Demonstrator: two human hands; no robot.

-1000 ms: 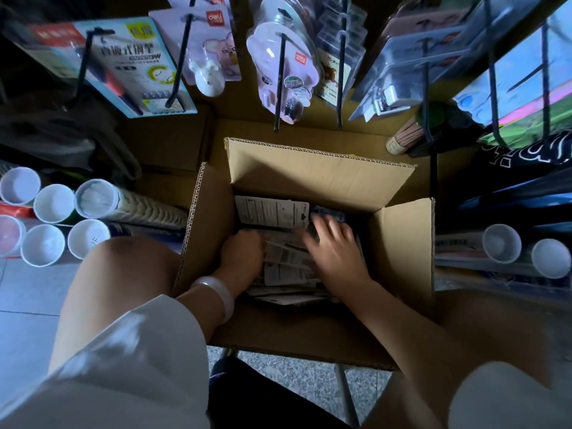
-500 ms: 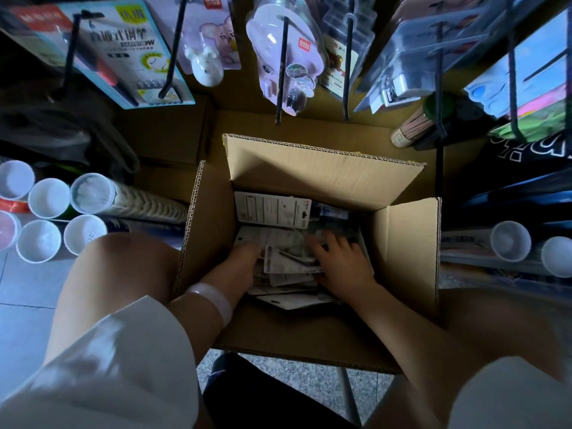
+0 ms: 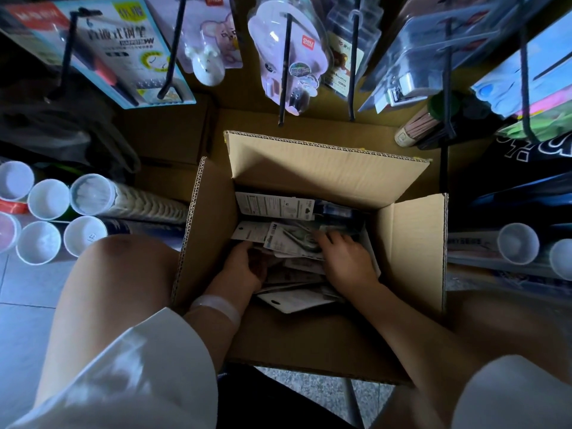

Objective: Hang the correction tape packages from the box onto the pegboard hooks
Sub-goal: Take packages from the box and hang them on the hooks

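- The left hand [image 3: 244, 267] is seen inside the cardboard box [image 3: 411, 243], near its left wall; its fingers are curled under the left edge of the pile of correction tape packages [image 3: 278, 239], and the pile is gripped there.
- A pale wristband [image 3: 216, 306] is worn on the left wrist, just at the near-left rim of the box.
- The right hand [image 3: 346, 258] is placed on the same pile, towards the right side of the box; its fingers are bent down over the top packages, but whether one is really pinched cannot be told, because the fingertips are hidden among the cards.
- The packages are all lying inside the box, in a loose heap. One long white card [image 3: 272, 207] is lying flat against the far wall, and another white card [image 3: 294, 300] is lying at the near edge of the heap.
- The box is held open between the two knees of the person, with its far flap [image 3: 325, 168] standing up.
- To the left of the box, on the floor, white round tubes [image 3: 48, 199] are lying with their ends towards the camera.
- Above the box, black pegboard hooks [image 3: 284, 69] are seen with other stationery packages hanging on them.
- To the right of the box, two more white tube ends [image 3: 518, 243] are seen.
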